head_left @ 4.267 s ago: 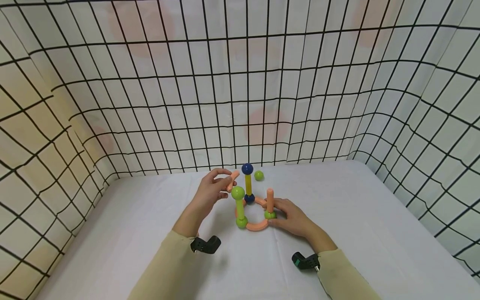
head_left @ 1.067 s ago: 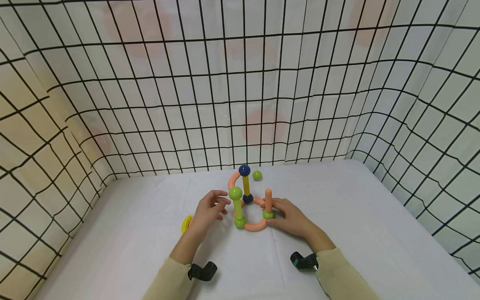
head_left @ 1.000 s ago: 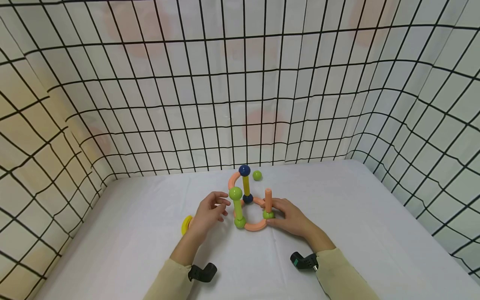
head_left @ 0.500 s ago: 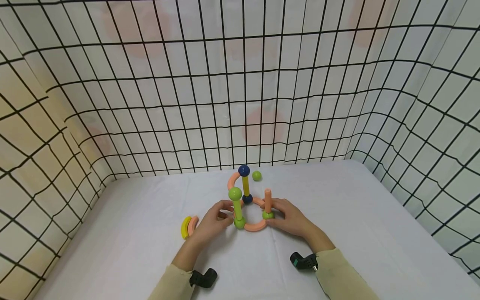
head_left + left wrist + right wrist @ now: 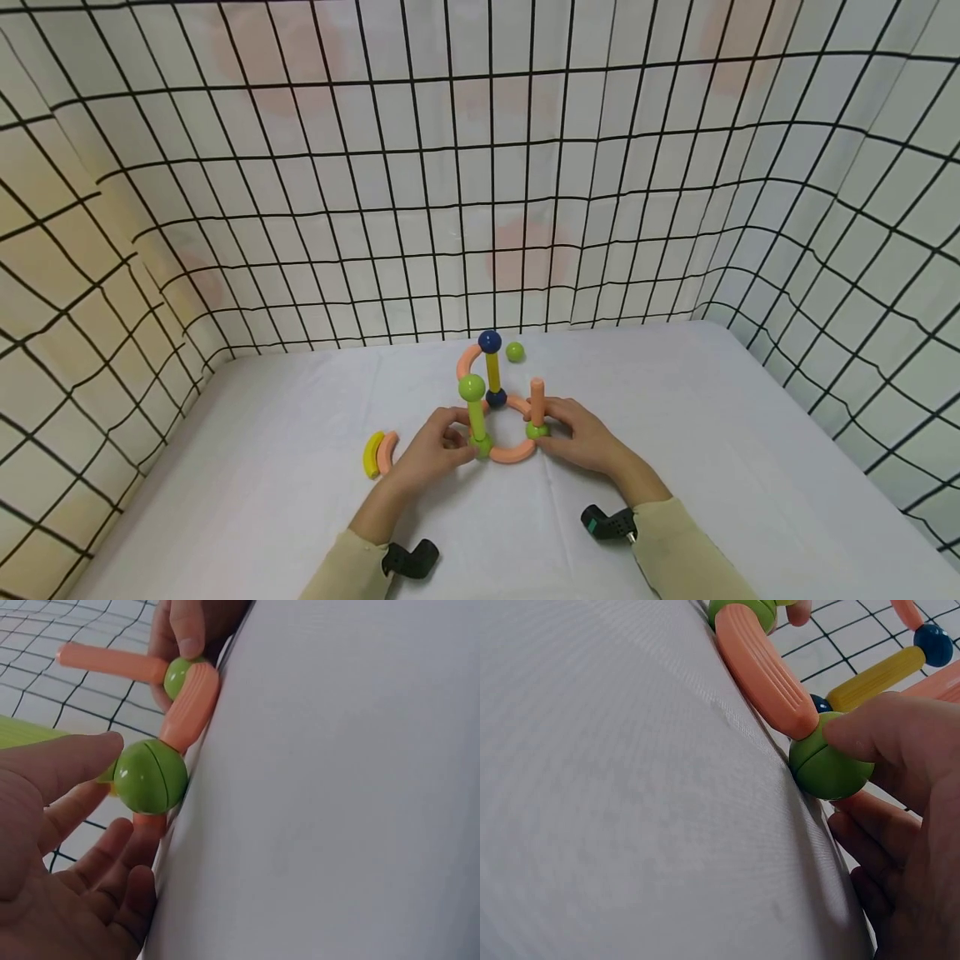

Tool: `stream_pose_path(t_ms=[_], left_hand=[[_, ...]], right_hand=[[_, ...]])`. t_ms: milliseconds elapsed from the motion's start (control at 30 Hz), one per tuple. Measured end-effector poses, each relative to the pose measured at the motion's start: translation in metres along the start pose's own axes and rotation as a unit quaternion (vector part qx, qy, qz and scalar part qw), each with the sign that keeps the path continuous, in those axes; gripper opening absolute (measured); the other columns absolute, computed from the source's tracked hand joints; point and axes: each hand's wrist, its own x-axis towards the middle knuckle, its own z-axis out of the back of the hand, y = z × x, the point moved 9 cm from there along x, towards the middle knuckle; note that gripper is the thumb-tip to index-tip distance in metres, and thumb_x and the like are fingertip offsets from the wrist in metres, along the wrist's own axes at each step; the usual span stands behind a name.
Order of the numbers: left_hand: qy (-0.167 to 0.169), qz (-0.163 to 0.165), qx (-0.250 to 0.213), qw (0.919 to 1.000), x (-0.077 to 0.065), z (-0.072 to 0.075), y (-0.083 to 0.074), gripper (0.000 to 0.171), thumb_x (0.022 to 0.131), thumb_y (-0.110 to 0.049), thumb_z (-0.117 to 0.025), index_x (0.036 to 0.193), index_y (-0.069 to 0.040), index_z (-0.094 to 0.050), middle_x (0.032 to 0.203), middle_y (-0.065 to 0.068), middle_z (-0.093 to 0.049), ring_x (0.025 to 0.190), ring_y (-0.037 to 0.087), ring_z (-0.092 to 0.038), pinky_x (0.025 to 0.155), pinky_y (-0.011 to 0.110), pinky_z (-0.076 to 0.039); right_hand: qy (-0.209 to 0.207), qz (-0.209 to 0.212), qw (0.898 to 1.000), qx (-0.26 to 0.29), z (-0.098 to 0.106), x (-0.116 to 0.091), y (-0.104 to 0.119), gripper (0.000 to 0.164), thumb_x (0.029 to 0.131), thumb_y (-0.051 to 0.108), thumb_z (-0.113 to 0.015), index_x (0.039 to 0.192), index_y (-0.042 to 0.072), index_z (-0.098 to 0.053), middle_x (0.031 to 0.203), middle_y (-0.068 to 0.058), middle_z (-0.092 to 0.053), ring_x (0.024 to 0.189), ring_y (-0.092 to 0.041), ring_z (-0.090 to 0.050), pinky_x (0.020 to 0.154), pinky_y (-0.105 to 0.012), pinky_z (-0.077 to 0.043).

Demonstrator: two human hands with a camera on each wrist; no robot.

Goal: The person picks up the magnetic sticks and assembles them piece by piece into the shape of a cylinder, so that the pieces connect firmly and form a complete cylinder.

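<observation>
On the white surface point(image 5: 225, 508), whose cloth shows a fine weave, glossy balls and curved orange rods point(image 5: 513, 452) with lengthwise grooves form a ring. The right hand point(image 5: 581, 435) pinches the seamed right green ball point(image 5: 821, 771) between thumb and fingers; a straight orange peg point(image 5: 537, 402) stands upright on it. The left hand point(image 5: 431, 450), partly closed, grips the left green ball point(image 5: 152, 778), from which a lime stick point(image 5: 477, 420) rises to a green top ball point(image 5: 472, 387). Behind, a ribbed yellow stick point(image 5: 492, 372) joins 2 dark blue balls point(image 5: 490, 341), with an orange arc point(image 5: 468, 362) curving from the upper 1. A loose green ball point(image 5: 515, 352) lies beyond; 2 smooth curved pieces point(image 5: 372, 455), 1 yellow, 1 orange, lie side by side leftward.
</observation>
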Motion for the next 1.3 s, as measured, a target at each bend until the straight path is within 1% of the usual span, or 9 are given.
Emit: stream_pose_path(t_ms=[167, 267, 333, 500, 633, 767, 933, 1167, 1300], left_hand=[[0.002, -0.013, 0.02, 0.9997, 0.0015, -0.0024, -0.0017, 0.031, 0.09, -0.017, -0.074, 0.119, -0.01, -0.065, 0.12, 0.013, -0.049, 0.094, 0.018, -0.055, 0.075, 0.022, -0.047], [0.0, -0.016, 0.033, 0.9993, 0.0025, -0.0038, -0.0024, 0.027, 0.09, -0.019, -0.074, 0.115, -0.011, -0.067, 0.119, 0.012, -0.05, 0.094, 0.018, -0.056, 0.076, 0.022, -0.047], [-0.002, -0.019, 0.042, 0.9989, 0.0025, -0.0042, -0.0037, 0.025, 0.09, -0.02, -0.075, 0.113, -0.012, -0.068, 0.118, 0.011, -0.05, 0.095, 0.017, -0.056, 0.076, 0.022, -0.047], [-0.007, -0.025, 0.056, 0.9981, 0.0013, -0.0046, -0.0053, 0.027, 0.089, -0.017, -0.076, 0.114, -0.011, -0.069, 0.117, 0.011, -0.05, 0.095, 0.018, -0.058, 0.077, 0.02, -0.048], [-0.018, -0.028, 0.068, 0.9972, 0.0014, -0.0045, -0.003, 0.029, 0.087, -0.016, -0.077, 0.115, -0.01, -0.07, 0.116, 0.01, -0.051, 0.094, 0.017, -0.059, 0.077, 0.02, -0.048], [-0.031, -0.027, 0.077, 0.9961, 0.002, -0.0045, -0.0012, 0.03, 0.087, -0.017, -0.078, 0.115, -0.01, -0.071, 0.11, 0.009, -0.051, 0.091, 0.016, -0.058, 0.074, 0.02, -0.048], [-0.045, -0.017, 0.087, 0.9951, 0.0024, -0.0052, -0.0006, 0.032, 0.086, -0.017, -0.079, 0.115, -0.009, -0.071, 0.105, 0.008, -0.051, 0.088, 0.015, -0.057, 0.071, 0.019, -0.047], [-0.052, -0.006, 0.102, 0.9934, 0.0025, -0.0056, 0.0005, 0.032, 0.085, -0.019, -0.08, 0.114, -0.009, -0.071, 0.103, 0.007, -0.052, 0.088, 0.015, -0.056, 0.069, 0.02, -0.046], [-0.054, -0.009, 0.112, 0.9922, 0.0024, -0.0045, -0.0002, 0.032, 0.086, -0.021, -0.079, 0.115, -0.009, -0.071, 0.103, 0.007, -0.052, 0.088, 0.015, -0.056, 0.07, 0.021, -0.046]], right_hand=[[0.001, 0.0, 1.0, 0.0, -0.0003, -0.0007, 0.0012, 0.036, 0.09, 0.036, -0.072, 0.126, 0.032, -0.065, 0.15, -0.001, -0.052, 0.14, -0.033, -0.045, 0.111, -0.063, -0.035], [0.0, -0.001, 1.0, -0.002, 0.0002, -0.0007, 0.0001, 0.034, 0.091, 0.036, -0.072, 0.124, 0.034, -0.065, 0.15, -0.002, -0.052, 0.14, -0.033, -0.045, 0.111, -0.064, -0.035], [-0.001, -0.005, 1.0, -0.007, 0.0006, -0.0007, -0.0009, 0.036, 0.091, 0.036, -0.071, 0.126, 0.033, -0.064, 0.151, -0.002, -0.051, 0.141, -0.034, -0.044, 0.112, -0.064, -0.034], [-0.004, -0.013, 1.0, -0.016, 0.0012, -0.0011, -0.0034, 0.042, 0.09, 0.034, -0.071, 0.131, 0.031, -0.062, 0.152, -0.005, -0.05, 0.141, -0.034, -0.044, 0.112, -0.065, -0.034], [-0.004, -0.01, 1.0, -0.008, -0.0001, -0.0002, -0.0037, 0.036, 0.09, 0.033, -0.071, 0.125, 0.033, -0.065, 0.151, -0.004, -0.052, 0.141, -0.034, -0.043, 0.112, -0.065, -0.034], [-0.007, -0.005, 1.0, -0.005, -0.0003, 0.0013, -0.0034, 0.03, 0.09, 0.032, -0.072, 0.119, 0.034, -0.066, 0.148, -0.003, -0.054, 0.14, -0.034, -0.044, 0.113, -0.064, -0.033], [-0.009, -0.002, 1.0, -0.005, 0.0004, 0.002, -0.0034, 0.028, 0.089, 0.031, -0.072, 0.117, 0.035, -0.066, 0.146, -0.003, -0.056, 0.14, -0.034, -0.045, 0.113, -0.064, -0.033], [-0.004, 0.011, 1.0, -0.007, -0.0009, 0.0007, -0.0028, 0.034, 0.09, 0.033, -0.072, 0.124, 0.033, -0.065, 0.15, -0.002, -0.052, 0.14, -0.034, -0.045, 0.111, -0.064, -0.035], [-0.004, 0.021, 1.0, -0.011, -0.0008, 0.0003, -0.0008, 0.037, 0.09, 0.035, -0.072, 0.127, 0.032, -0.065, 0.151, -0.002, -0.052, 0.139, -0.034, -0.045, 0.111, -0.064, -0.035]])
